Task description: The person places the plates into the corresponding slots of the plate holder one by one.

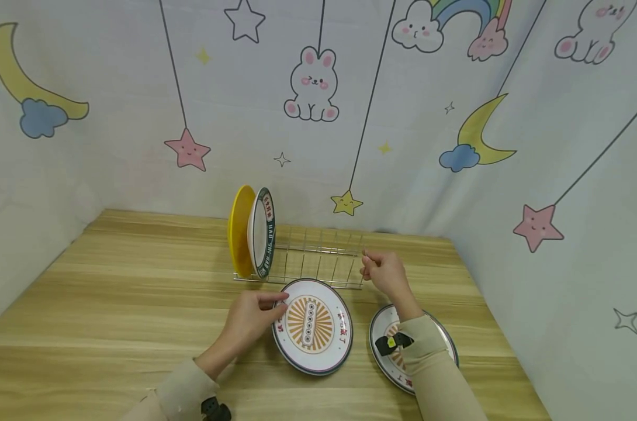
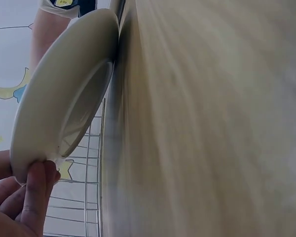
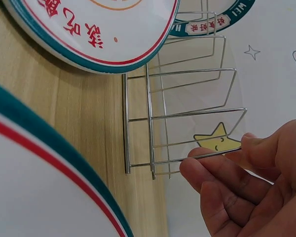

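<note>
My left hand pinches the left rim of a white plate with a dark green edge, red characters and an orange sunburst. In the left wrist view, the plate is tilted, its far edge low by the tabletop and its pale underside showing. With thumb and fingers, my right hand grips the right end of a wire dish rack; the right wrist view shows the pinched end wire of the rack. A yellow plate and a green-rimmed white plate stand upright at the rack's left end.
Another patterned plate lies on the wooden table at the right, partly hidden under my right forearm. Behind the table hangs a pale curtain printed with rabbits, stars and moons; it also borders both sides.
</note>
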{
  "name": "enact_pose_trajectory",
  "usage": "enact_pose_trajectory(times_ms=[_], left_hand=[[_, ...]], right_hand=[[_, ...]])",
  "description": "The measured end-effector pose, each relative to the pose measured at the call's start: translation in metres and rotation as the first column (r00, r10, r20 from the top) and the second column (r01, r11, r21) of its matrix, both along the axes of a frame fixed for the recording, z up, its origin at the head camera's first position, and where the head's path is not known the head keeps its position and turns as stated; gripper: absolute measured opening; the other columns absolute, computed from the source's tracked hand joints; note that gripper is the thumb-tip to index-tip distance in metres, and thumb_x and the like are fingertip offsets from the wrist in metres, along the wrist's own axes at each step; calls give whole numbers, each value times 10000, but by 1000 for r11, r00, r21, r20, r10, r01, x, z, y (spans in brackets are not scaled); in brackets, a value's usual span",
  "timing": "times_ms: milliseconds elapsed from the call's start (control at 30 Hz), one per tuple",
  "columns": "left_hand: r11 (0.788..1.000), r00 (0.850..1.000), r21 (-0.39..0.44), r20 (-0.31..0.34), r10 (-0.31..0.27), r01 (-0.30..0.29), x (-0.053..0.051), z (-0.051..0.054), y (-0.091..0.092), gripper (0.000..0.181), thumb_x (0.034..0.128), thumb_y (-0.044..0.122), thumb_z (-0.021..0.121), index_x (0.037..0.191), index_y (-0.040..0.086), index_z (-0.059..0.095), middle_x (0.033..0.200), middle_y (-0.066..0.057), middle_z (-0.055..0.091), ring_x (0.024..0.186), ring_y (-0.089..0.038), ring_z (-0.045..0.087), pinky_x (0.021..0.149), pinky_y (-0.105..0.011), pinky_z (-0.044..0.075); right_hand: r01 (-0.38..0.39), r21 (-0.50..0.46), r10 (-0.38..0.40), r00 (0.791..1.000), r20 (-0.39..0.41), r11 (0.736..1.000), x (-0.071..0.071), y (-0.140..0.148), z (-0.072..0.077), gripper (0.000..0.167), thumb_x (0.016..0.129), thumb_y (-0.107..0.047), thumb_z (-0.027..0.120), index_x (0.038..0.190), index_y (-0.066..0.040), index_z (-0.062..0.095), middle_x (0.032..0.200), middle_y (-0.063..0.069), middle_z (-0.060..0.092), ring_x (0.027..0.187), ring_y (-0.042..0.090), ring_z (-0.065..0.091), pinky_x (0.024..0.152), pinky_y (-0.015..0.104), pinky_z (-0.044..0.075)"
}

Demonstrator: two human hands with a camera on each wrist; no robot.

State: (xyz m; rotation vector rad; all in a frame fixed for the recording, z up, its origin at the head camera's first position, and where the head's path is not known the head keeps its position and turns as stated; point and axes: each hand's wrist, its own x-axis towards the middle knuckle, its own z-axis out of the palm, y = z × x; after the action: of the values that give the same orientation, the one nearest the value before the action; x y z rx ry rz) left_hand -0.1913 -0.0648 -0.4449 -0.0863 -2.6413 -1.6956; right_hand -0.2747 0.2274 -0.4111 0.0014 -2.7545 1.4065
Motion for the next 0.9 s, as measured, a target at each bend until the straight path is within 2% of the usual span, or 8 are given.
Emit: enact_pose_trajectory(times_ms=[267, 400, 567, 733, 900], left_hand=[[999, 998, 26, -52, 35, -34, 0, 5, -5, 193, 866, 94, 747, 1051, 135, 785, 1045, -30, 735, 924, -173, 692, 754, -284, 586], [998, 997, 48, -70, 42, -39, 0, 5, -6, 185, 868, 80, 740, 1043, 119, 786, 1021, -47, 740, 890, -175, 699, 732, -276, 588], [996, 997, 73, -62, 52, -47, 0, 7, -9, 189, 865, 87, 745, 1042, 135, 789, 1024, -42, 738, 873, -163, 700, 715, -258, 586], [993, 997, 103, -57, 56, -50, 1, 14, -13, 185, 866, 88, 744, 1039, 135, 791, 1006, -46, 737, 838, -159, 696, 672, -244, 582], [992, 995, 108, -78, 68, -60, 2, 24, -17, 174, 876, 114, 743, 1041, 144, 790, 927, -30, 740, 787, -165, 677, 630, -240, 571]], right_hand=[[4, -12, -4, 1000, 15, 1000, 0, 0, -1, 331, 1016, -140, 568, 1321, -20, 613, 901, 143, 730, 819, 309, 705, 647, 276, 561], [2, -14, -2, 1000, 10, 1000, 0, 0, -1, 330, 1016, -134, 566, 1318, -7, 611, 910, 147, 729, 803, 287, 706, 675, 319, 579], [0, -19, 0, 1000, 7, 1000, -1, 0, -1, 333, 1014, -132, 570, 1319, -4, 609, 926, 150, 731, 784, 260, 708, 692, 357, 585], [-4, -6, 4, 1000, 10, 1000, -1, 1, -1, 336, 1017, -148, 567, 1323, -16, 610, 902, 132, 733, 792, 270, 709, 655, 292, 568], [-8, 2, 8, 1000, 8, 1000, -1, 1, 0, 337, 1016, -152, 568, 1323, -18, 610, 894, 125, 734, 778, 252, 709, 669, 305, 574]])
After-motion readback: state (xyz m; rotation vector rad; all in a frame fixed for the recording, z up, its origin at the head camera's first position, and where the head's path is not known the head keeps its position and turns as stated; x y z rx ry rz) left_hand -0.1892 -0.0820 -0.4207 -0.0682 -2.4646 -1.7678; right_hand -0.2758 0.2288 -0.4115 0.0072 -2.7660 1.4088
